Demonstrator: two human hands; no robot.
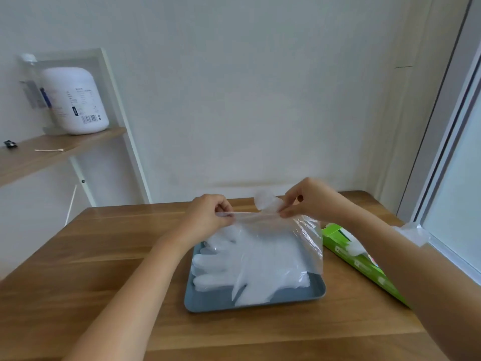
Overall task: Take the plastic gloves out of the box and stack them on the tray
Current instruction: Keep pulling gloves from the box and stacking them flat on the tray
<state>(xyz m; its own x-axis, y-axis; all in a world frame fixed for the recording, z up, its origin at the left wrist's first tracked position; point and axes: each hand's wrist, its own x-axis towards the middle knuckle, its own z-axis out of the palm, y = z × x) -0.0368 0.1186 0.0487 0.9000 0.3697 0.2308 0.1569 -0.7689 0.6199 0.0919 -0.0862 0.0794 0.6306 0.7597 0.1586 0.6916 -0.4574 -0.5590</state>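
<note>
Far left of the left hand, up and well apart: wooden shelf [59, 145] carrying a white jug [78, 100], a clear bottle [30, 82] touching the jug's left side, and 1 cotton swab [49, 150] lying flat nearer the front edge.

Left hand [209, 217] is over the far part of the counter [104, 256], fingers curled, thumb and fingertips pinching the left end of a clear glove [302, 241].

The glove's top edge is stretched taut between the 2 hands; the rest hangs down as a loose sheet. Its lower edge drapes toward the pile below.

Directly under both hands: a blue-grey tray [208, 300] on the counter, with a pile of gloves [229, 264] lying flat in it, fingers pointing to the left-hand side.

Right hand [309, 201] sits level with the left hand, fingers curled, pinching the glove's right end, where the plastic bunches up.

Below and right of the right hand, just beside the tray: a green box [364, 267] lying on the counter, partly behind the right forearm, clear plastic poking from its opening.

Window frame [442, 152] further right.
</note>
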